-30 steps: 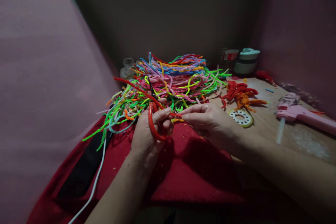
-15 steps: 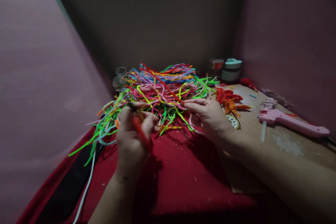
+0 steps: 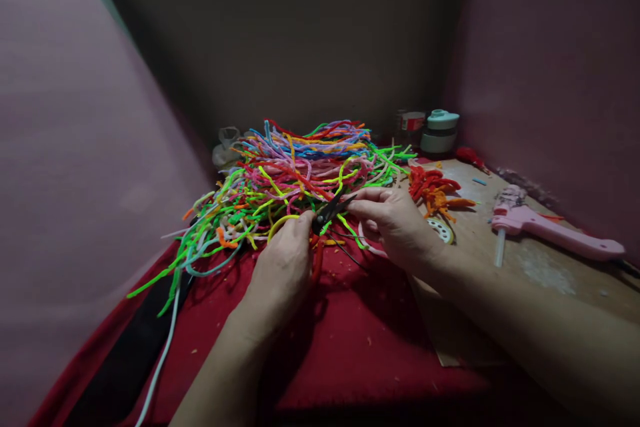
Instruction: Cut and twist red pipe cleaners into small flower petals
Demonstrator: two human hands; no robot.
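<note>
My left hand [image 3: 284, 268] is closed around a pair of scissors [image 3: 326, 216] with black blades and red and yellow handle loops. The blades are parted and point at the fingertips of my right hand [image 3: 397, 221]. Those fingers are pinched on the end of a red pipe cleaner [image 3: 311, 185], which runs up to the left; the blades partly cover its end. Behind both hands lies a large heap of pipe cleaners [image 3: 305, 147] in many colours. A thin dark wire [image 3: 350, 255] lies below my right hand.
A pink hot glue gun [image 3: 555, 228] rests on a brown board [image 3: 470, 267] at the right. Near it are red and orange pipe cleaner pieces [image 3: 435, 190] and a round holed disc [image 3: 441, 231]. A teal-lidded container [image 3: 440, 132] stands behind. Red cloth [image 3: 360, 347] covers the table.
My left hand has moved right and turned, bringing the scissors from an upright hold to the tips of my right fingers. My right hand has stayed nearly in place.
</note>
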